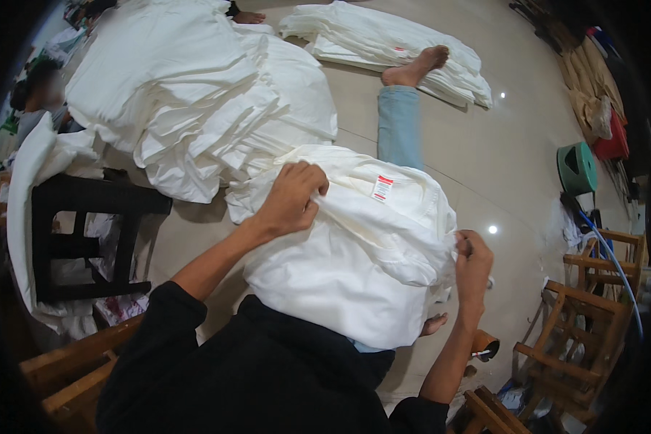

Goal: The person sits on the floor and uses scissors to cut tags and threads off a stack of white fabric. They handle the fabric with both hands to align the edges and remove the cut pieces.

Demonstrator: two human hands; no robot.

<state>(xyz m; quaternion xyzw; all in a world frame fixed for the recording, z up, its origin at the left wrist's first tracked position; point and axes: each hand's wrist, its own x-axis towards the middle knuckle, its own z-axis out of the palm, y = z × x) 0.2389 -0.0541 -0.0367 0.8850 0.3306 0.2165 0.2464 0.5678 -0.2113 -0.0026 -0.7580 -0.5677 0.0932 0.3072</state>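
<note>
A white cloth garment (340, 289) lies across my lap, its upper layers loosely folded back. On its inner side a white label with red edges (382, 189) faces up. My left hand (291, 197) is closed on the cloth at the left of the label. At the right edge, my right hand (472, 253) pinches the same garment between thumb and fingers. The cloth between the two hands is raised in soft creases. What kind of garment it is, I cannot tell.
A large heap of white cloth (195, 79) rises at the far left. Beyond my outstretched foot (416, 66) lies a flat white stack (340, 32). A black stool (87, 195) stands left; wooden frames (579, 318) and a green roll (576, 170) are right. Another person (37, 98) sits far left.
</note>
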